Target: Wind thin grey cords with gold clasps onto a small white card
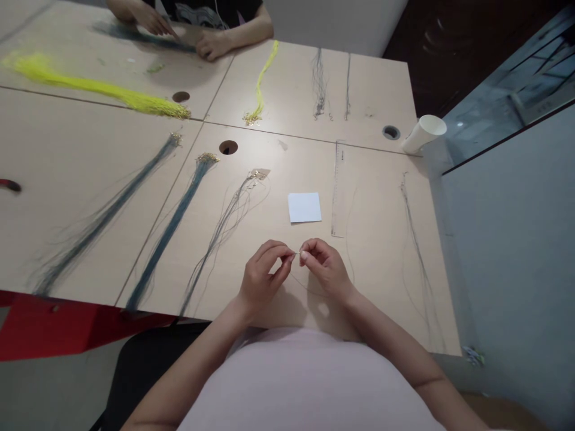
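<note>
Pale, thin and short where it shows, a strand (297,254) spans the small gap between the fingertips in the head view. Its long axis runs crosswise, left to right, roughly parallel to the near table edge, with one hand at either end and neither clearly nearer. The left hand (261,278) closes thumb and fingertips in a narrow pinch on one end; the right hand (331,274) has thumb and index finger drawn together at the other end, seemingly pinching it too, though the exact contact is too small to tell. The strand sits right at the fingertips, above the pale wooden table (278,161). A fine dark line (353,263) curves over the wood beside the right hand; whether it joins the strand cannot be told.

Just beyond the fingertips lies a square of white paper (305,207), touched by neither hand. To its right a clear plastic ruler (338,191) points away from the body, nearer to the right hand. On the left side, a loose grey thread bundle with gold-coloured metal ends (220,230) slants past the left hand, next to a thicker blue-green thread bundle (171,233). Across the table, another person's hand (213,45) rests near dark threads (153,39).
</note>
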Available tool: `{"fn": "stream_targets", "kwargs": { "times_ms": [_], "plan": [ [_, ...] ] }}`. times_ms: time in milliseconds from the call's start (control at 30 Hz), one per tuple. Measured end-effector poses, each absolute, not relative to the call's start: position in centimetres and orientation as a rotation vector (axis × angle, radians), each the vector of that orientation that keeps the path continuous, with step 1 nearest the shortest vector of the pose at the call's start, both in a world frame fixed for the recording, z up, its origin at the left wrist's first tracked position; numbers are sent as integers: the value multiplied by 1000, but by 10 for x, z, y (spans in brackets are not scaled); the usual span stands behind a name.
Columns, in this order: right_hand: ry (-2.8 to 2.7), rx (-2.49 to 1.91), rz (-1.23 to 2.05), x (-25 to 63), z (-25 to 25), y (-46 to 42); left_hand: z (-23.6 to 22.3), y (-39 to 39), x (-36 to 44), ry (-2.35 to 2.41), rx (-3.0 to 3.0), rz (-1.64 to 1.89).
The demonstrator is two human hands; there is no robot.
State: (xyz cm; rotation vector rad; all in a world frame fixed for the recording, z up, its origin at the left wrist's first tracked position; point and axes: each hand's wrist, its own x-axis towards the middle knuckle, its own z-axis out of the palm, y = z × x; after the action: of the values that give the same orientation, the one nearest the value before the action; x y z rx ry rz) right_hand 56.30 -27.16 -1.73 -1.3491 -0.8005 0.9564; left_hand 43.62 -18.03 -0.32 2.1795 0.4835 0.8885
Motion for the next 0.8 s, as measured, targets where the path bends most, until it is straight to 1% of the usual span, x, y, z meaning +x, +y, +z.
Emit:
{"fn": "stream_targets", "kwargs": {
  "times_ms": [400,800],
  "plan": [
    [-808,-1352,960,564,-17,-272,-3,-180,437,481,2201,896],
    [-834,-1377,917,563,-17,-272,0,-180,436,534,2123,812]
  ]
}}
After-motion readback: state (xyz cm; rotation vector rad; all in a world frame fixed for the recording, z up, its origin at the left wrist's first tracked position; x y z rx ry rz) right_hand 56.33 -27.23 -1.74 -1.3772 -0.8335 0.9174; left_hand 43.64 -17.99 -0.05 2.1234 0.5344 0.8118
